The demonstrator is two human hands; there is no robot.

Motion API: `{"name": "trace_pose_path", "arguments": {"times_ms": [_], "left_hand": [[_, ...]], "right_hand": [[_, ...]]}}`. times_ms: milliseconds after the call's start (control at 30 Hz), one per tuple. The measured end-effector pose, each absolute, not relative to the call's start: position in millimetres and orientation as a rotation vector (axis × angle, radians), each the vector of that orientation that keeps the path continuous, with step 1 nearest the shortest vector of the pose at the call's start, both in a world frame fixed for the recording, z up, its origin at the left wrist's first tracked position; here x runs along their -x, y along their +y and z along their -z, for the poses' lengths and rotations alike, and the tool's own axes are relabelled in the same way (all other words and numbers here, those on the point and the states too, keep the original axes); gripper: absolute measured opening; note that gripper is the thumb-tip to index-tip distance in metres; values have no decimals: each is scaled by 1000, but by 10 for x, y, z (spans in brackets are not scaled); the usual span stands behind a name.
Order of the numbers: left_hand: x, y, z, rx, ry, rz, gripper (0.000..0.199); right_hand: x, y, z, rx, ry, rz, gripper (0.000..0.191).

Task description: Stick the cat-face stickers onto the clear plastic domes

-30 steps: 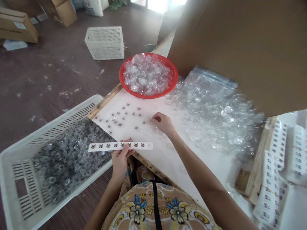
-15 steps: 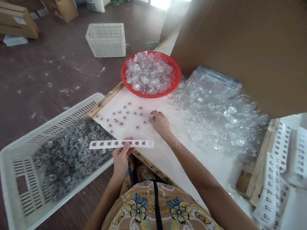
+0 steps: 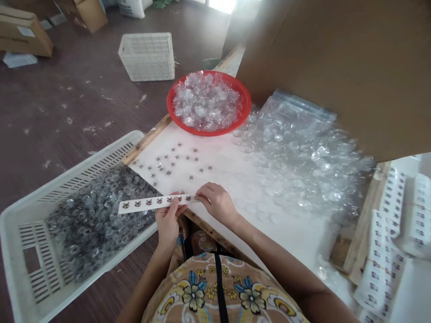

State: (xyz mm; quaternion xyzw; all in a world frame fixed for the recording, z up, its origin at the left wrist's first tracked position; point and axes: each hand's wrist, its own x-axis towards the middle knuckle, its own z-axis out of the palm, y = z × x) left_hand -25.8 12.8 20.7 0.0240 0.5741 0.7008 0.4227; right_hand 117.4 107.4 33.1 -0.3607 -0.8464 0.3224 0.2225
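Observation:
A white strip of fox-face stickers [image 3: 143, 204] stretches sideways in front of me, its left end over the crate. My left hand [image 3: 169, 224] is closed on it, thumb on top and fingers beneath. At the strip's right end, my right hand [image 3: 217, 202] pinches with thumb and forefinger by the last sticker. Whether a loosened sticker is between those fingertips is hidden. Several small fox-face stickers [image 3: 168, 172] lie scattered on the white tabletop [image 3: 222, 157] beyond my hands.
A red basin [image 3: 171, 114] heaped with clear plastic domes [image 3: 205, 103] stands at the table's far end. More clear domes [image 3: 313, 166] spread across the right side, beside a cardboard sheet [image 3: 323, 67]. A white crate [image 3: 20, 215] of small round pieces sits left. Sticker strip bundles [image 3: 380, 269] lie right.
My right hand has come back from the tabletop to the strip's right end and pinches there. One more sticker shows on the table where it was. The strip tilts slightly.

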Motion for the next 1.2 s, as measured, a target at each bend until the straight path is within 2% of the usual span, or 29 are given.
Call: {"name": "trace_pose_path", "arguments": {"times_ms": [167,300,467,567,700,833,1067,1200], "left_hand": [[284,123,-204,-18,1429,-1761,44],[278,112,-186,-48,1453,-1745,42],[277,93,-135,-77,1471,-1733,40],[299,93,-122,-59,1445,-1728,41],[318,98,-145,-66,1434,-1701,43],[300,81,-169,-103,1409,-1667,40],[264,37,-196,-112,1404,-1648,39],[266,42,-200,-114,1415,-1652,39]], "right_hand": [[-1234,1283,-384,938,-2134,-1038,10],[-1222,1344,-390,967,-2260,-1238,13],[-1149,1154,-350,996,-2290,-1118,12],[-1166,1177,-354,970,-2171,-1176,10],[-1252,1453,-322,1225,-1845,-1303,9],[-1283,1677,-221,1383,-1903,-1335,10],[-1158,1650,-159,1456,-2084,-1242,6],[-1061,1599,-181,1472,-2262,-1104,10]]}}
